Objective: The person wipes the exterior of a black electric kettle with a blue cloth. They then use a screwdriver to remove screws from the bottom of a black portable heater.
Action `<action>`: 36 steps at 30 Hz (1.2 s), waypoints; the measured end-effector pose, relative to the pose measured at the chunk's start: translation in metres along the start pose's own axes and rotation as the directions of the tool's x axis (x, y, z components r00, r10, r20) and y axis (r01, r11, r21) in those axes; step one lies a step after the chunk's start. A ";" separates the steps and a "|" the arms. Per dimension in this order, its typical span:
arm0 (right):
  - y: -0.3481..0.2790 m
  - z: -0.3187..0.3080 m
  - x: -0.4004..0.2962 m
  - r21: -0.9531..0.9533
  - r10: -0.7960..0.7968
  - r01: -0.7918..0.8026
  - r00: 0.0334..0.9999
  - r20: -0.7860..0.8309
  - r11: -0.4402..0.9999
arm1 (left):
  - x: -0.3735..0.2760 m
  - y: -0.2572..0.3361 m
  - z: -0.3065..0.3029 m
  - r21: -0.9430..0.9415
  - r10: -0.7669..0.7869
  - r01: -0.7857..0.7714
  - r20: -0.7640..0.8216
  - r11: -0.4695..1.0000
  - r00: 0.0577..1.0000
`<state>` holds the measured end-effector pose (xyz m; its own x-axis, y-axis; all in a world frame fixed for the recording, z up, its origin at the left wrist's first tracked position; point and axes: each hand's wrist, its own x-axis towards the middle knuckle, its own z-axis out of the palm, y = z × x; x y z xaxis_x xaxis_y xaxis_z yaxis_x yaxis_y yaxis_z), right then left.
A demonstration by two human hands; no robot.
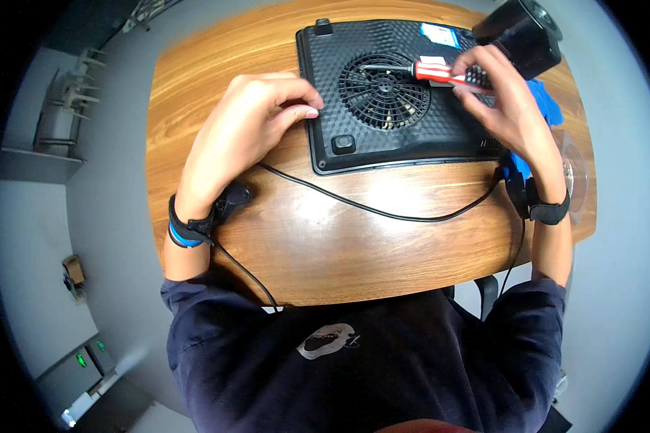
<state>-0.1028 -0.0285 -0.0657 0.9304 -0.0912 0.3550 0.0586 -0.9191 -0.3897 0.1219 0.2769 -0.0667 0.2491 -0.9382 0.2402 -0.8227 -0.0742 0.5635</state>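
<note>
A black plastic laptop cooling pad (449,122) lies on the wooden table with its round fan grille (385,84) facing up. My right hand (501,94) holds a screwdriver (433,71) by its red and white handle, its metal shaft pointing left over the grille. At the pad's left edge, my left hand (271,108) has thumb and fingertips closed together; whether anything small is between them cannot be told. Rubber feet (344,143) stand on the pad's left part, and labels (440,35) are stuck near its far edge.
A black cylindrical container (520,38) stands at the far right corner. Beside it lie a blue cloth (544,103) and a clear round plastic item (574,168). A black cable (379,212) curves across the wooden table (357,260) in front of the pad. Straps circle both wrists.
</note>
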 end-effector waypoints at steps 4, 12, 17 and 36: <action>0.004 0.013 -0.015 -0.066 -0.063 0.064 0.998 0.022 0.996 | 0.001 0.013 0.004 -0.033 -0.049 0.048 -0.033 0.998 0.998; -0.002 0.027 -0.010 -0.149 -0.159 0.151 0.986 -0.042 0.977 | 0.022 0.045 0.021 -0.131 0.046 -0.051 -0.045 0.990 0.998; -0.028 0.027 -0.008 0.152 -0.248 0.262 0.963 -0.104 0.953 | 0.038 0.062 0.043 -0.272 0.007 -0.014 -0.027 0.962 1.000; -0.012 -0.020 -0.072 -0.099 0.022 -0.032 0.994 -0.106 0.995 | 0.060 0.086 0.068 -0.062 0.054 -0.038 0.279 0.997 0.959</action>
<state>-0.1778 -0.0180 -0.0697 0.8877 -0.1513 0.4348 -0.0077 -0.9492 -0.3146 0.0317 0.1911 -0.0580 0.0519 -0.9979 0.0400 -0.7984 -0.0174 0.6019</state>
